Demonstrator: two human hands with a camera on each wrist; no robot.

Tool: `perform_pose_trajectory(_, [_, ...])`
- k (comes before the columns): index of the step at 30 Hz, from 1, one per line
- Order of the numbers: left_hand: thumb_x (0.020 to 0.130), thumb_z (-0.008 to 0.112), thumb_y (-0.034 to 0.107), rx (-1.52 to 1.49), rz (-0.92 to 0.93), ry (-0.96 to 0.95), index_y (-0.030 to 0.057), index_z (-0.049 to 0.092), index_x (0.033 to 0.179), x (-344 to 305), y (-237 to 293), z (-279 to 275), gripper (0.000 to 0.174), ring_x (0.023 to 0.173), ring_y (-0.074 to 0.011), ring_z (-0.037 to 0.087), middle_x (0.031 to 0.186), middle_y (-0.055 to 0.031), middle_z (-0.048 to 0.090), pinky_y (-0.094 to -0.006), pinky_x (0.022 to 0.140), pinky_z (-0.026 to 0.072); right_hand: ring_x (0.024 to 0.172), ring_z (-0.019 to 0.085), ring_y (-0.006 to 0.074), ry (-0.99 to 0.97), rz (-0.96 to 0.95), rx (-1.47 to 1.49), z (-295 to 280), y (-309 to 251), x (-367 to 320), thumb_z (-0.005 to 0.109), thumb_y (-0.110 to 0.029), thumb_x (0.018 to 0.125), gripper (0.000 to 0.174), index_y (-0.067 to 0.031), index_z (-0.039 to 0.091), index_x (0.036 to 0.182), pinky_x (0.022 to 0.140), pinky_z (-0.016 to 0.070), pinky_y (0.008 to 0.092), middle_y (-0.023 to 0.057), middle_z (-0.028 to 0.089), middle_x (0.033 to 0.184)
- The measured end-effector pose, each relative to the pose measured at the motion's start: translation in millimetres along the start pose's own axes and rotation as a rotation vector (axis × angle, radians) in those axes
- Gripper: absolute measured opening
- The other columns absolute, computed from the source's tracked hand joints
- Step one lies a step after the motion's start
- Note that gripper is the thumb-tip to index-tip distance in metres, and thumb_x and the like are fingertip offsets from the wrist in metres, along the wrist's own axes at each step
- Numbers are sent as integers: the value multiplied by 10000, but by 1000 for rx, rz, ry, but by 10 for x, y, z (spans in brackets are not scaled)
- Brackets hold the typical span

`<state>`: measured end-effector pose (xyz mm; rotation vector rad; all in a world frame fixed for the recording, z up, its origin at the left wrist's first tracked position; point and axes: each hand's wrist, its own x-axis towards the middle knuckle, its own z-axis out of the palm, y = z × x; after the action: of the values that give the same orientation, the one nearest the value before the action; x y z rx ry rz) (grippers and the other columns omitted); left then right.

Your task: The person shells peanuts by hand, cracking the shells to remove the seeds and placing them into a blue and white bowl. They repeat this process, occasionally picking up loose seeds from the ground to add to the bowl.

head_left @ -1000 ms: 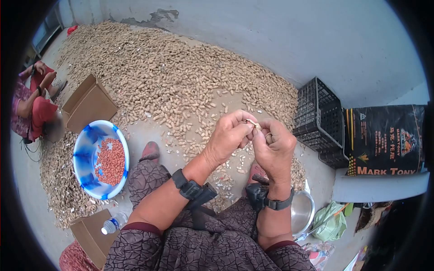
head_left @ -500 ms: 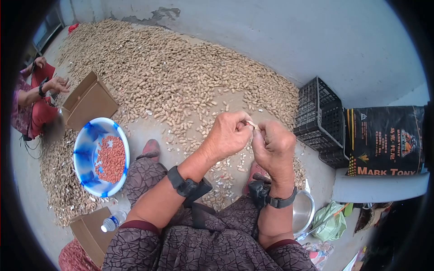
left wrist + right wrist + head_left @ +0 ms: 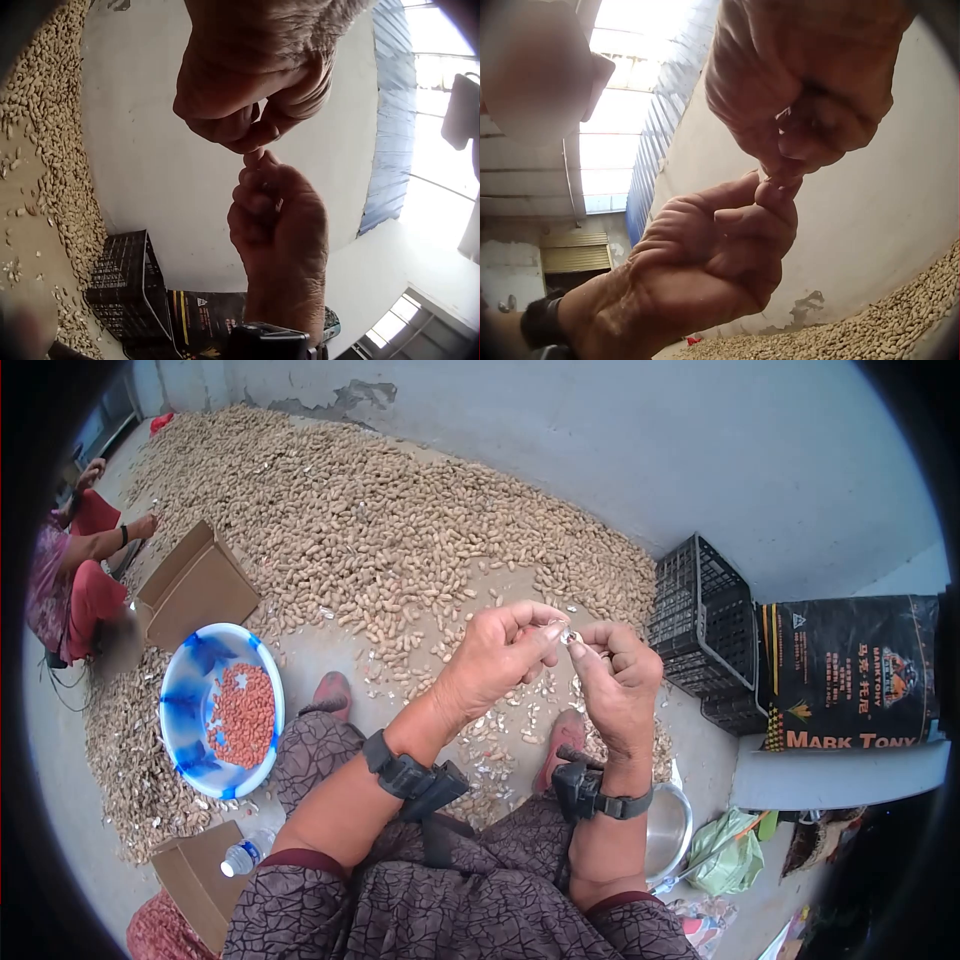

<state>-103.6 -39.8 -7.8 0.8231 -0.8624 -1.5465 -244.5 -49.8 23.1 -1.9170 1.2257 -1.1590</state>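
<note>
In front of the lap, both hands meet at a small, pale peanut shell (image 3: 567,635), which shows whitish between the fingertips. My left hand (image 3: 505,655) pinches one side of it with thumb and forefinger. From the other side my right hand (image 3: 618,678) pinches it too, its remaining fingers curled in. In the left wrist view the left hand (image 3: 255,75) covers most of the shell. The right wrist view shows the fingertips of the right hand (image 3: 810,90) touching those of the left hand (image 3: 712,255). Unshelled peanuts (image 3: 400,540) spread in a wide heap beyond the hands.
A blue-and-white basin (image 3: 180,710) with reddish shelled kernels (image 3: 240,715) stands left. Near it are a cardboard box (image 3: 200,585), a water bottle (image 3: 245,852) and a seated person (image 3: 85,575). On the right are black crates (image 3: 705,625), a black sack (image 3: 850,670) and a metal bowl (image 3: 668,830).
The shell between my fingertips shows whiter, and the fingertips have drawn slightly apart. At the left, the seated person's hand has moved from the lap out toward the heap.
</note>
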Motion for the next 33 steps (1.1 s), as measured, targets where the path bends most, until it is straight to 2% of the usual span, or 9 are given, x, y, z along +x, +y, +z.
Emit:
perform_pose_trajectory(8, [838, 527, 105, 113, 223, 64, 1, 575, 893, 37, -70, -29, 127, 545, -11, 450, 678, 0, 551, -152, 459, 357, 616, 505, 44, -119, 185, 205, 48, -66, -16, 588, 1, 726, 96, 28, 599, 818, 522, 389, 180, 31, 584, 672])
perform_pose_trajectory(10, [816, 554, 99, 347, 308, 64, -4, 581, 836, 14, -34, -32, 109, 572, -11, 472, 646, 4, 553, -161, 471, 370, 616, 505, 46, -130, 185, 174, 21, -40, -17, 594, -2, 723, 86, 25, 599, 805, 520, 390, 181, 26, 580, 669])
perform_pose_trajectory(15, [795, 570, 88, 500, 413, 22, -9, 557, 758, -3, 11, -24, 105, 573, -27, 482, 602, -6, 541, -193, 473, 392, 520, 475, 35, -231, 237, 192, -49, -27, -23, 616, -19, 712, 45, 8, 591, 737, 451, 371, 182, 4, 544, 593])
perform_pose_trajectory(20, [795, 566, 88, 556, 485, 35, -8, 540, 733, -18, 24, -17, 117, 551, -45, 489, 579, -12, 533, -211, 462, 400, 475, 463, 37, -156, 275, 393, 20, -52, -63, 610, -31, 725, 35, 0, 595, 722, 418, 354, 177, 8, 543, 574])
perform_pose_trajectory(23, [817, 548, 98, 380, 475, 45, -10, 539, 745, -22, -33, 6, 130, 535, -54, 491, 597, -8, 533, -214, 452, 396, 465, 462, 41, -133, 335, 552, 18, -56, -55, 595, -41, 745, 46, 3, 598, 733, 414, 350, 165, 16, 554, 587])
perform_pose_trajectory(24, [838, 530, 115, 226, 371, 38, 6, 538, 779, -53, -10, 34, 124, 514, -35, 453, 602, 6, 513, -184, 432, 360, 460, 459, 42, -127, 372, 649, 17, -56, -55, 587, -46, 756, 55, 6, 599, 743, 412, 348, 160, 21, 558, 594])
perform_pose_trajectory(25, [859, 512, 132, 71, 266, 29, 22, 538, 812, -69, 1, 58, 122, 493, -15, 415, 606, 19, 494, -154, 413, 324, 460, 459, 42, -126, 370, 650, 25, -72, -54, 587, -46, 756, 55, 6, 599, 743, 412, 348, 160, 21, 558, 594])
perform_pose_trajectory(31, [877, 490, 146, -250, 166, 129, 13, 532, 855, 17, -132, 127, 141, 476, -26, 422, 643, -4, 517, -140, 399, 328, 457, 453, 45, -116, 441, 733, 79, -86, -10, 554, -42, 776, 49, -4, 578, 795, 410, 348, 160, 23, 555, 611])
perform_pose_trajectory(33, [881, 484, 154, -240, 114, 142, 10, 530, 854, 33, -166, 111, 153, 473, -28, 415, 653, -6, 518, -142, 401, 325, 474, 463, 36, -27, 367, 616, 150, -32, -21, 539, -13, 774, 36, 9, 559, 793, 420, 350, 157, 25, 567, 617])
